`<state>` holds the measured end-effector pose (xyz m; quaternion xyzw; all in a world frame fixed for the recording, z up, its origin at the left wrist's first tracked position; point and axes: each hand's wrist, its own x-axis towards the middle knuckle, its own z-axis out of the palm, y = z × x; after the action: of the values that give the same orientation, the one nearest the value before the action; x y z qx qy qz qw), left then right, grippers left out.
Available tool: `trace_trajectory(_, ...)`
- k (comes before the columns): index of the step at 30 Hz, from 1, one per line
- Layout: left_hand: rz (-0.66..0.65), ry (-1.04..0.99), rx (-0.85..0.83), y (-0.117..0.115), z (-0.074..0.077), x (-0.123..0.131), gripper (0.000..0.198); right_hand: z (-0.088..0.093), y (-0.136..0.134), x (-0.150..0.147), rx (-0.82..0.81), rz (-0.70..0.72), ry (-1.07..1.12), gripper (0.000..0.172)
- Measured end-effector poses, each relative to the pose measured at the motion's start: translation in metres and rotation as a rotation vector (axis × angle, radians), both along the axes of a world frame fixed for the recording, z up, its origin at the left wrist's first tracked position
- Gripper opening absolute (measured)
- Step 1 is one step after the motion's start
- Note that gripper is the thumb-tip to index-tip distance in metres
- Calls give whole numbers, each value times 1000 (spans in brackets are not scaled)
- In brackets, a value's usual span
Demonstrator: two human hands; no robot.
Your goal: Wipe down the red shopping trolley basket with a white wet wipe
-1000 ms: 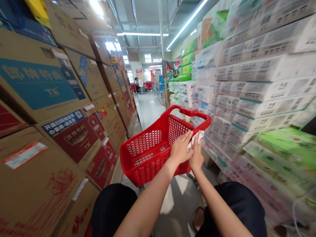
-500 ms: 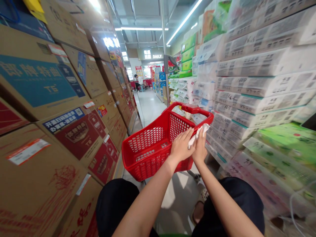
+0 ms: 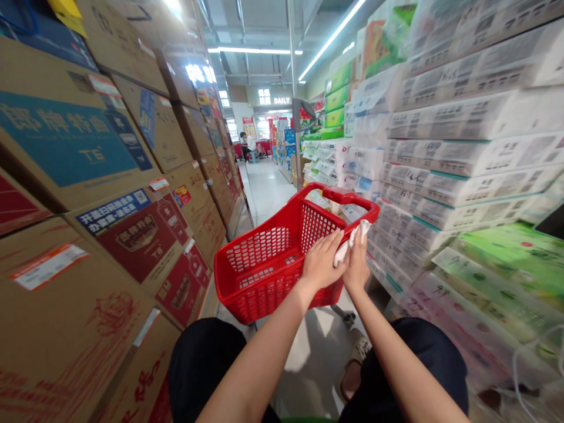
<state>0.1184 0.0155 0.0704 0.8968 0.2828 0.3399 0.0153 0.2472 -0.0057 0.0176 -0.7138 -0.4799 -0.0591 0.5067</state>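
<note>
A red plastic shopping basket cart (image 3: 259,288) with perforated sides stands tilted in front of me, and its inside looks bare. My left hand (image 3: 322,259) lies over the near side rim, fingers stretched out and close together. Right beside it, my right hand (image 3: 356,267) presses a crumpled white cloth (image 3: 342,252) against the rim near the handle end. Part of the cloth sticks up past the right fingertips. The two hands touch or nearly touch, and my right thumb is hidden.
Stacked cartons (image 3: 132,235) wall the left side. Wrapped tissue packs (image 3: 440,153) rise on the right, with green packs (image 3: 515,258) lower down. A metal post (image 3: 296,88) stands beyond the cart. Down the aisle (image 3: 268,182) a person (image 3: 251,144) sits.
The basket and both hands have shifted very slightly left in view. The right hand still presses the white cloth at the rim; the left hand keeps its place on the rim.
</note>
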Motion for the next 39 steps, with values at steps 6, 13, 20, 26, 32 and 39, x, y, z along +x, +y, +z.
trace_trajectory(6,15,-12,-15,-2,0,1,80,12,11,16,47,-102,54,70)
trace_trajectory(13,-1,-4,14,0,0,-3,79,-18,-9,-21,-105,54,-54,77)
trace_trajectory(20,12,0,-13,-1,1,2,79,12,12,5,-22,-76,-68,73)
trace_trajectory(26,35,-53,12,-1,-1,5,64,-13,7,-17,-1,-93,82,71)
trace_trajectory(32,23,-30,12,-2,-2,1,72,-14,-5,-18,-71,12,-23,71)
trace_trajectory(39,24,0,-11,-2,-1,2,82,17,19,18,75,-109,36,67)
